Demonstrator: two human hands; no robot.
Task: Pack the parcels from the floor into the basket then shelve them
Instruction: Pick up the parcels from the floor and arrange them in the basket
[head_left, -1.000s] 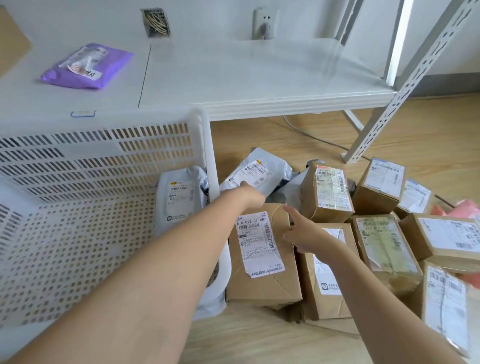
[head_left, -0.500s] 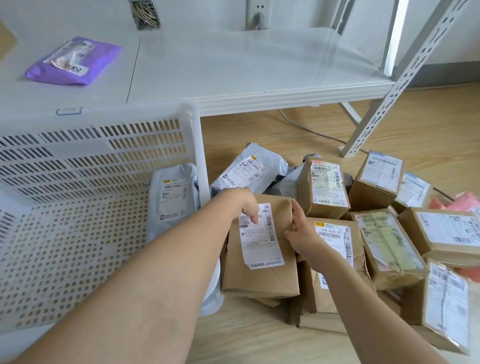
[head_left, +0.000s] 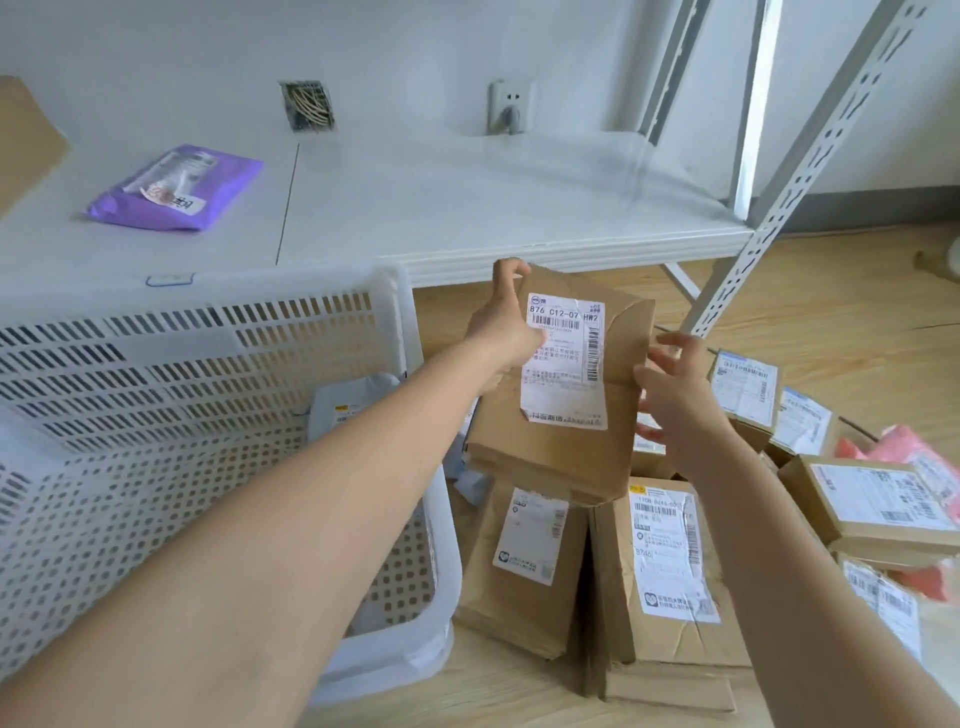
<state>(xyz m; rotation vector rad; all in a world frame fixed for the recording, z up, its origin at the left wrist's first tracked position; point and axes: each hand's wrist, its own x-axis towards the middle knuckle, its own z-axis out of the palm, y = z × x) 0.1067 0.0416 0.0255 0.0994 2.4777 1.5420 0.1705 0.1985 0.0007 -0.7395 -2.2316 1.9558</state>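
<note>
- Brown parcel (head_left: 566, 374): you hold it raised above the floor pile, label toward you, just right of the basket, so it can swing left over the rim.
- Left hand (head_left: 506, 332): your fingers curl round the parcel's far-left edge and carry its weight.
- Right hand (head_left: 670, 384): fingers spread and relaxed beside the parcel's right edge; contact cannot be told. It appears to steady, not carry.
- White basket (head_left: 400, 332): to the left; a grey mailer (head_left: 353, 405) already lies inside.
- Floor pile (head_left: 660, 556): labelled boxes remain, near and right.
- Shelf (head_left: 467, 208): far; a purple mailer (head_left: 176, 189) rests on it.
</note>
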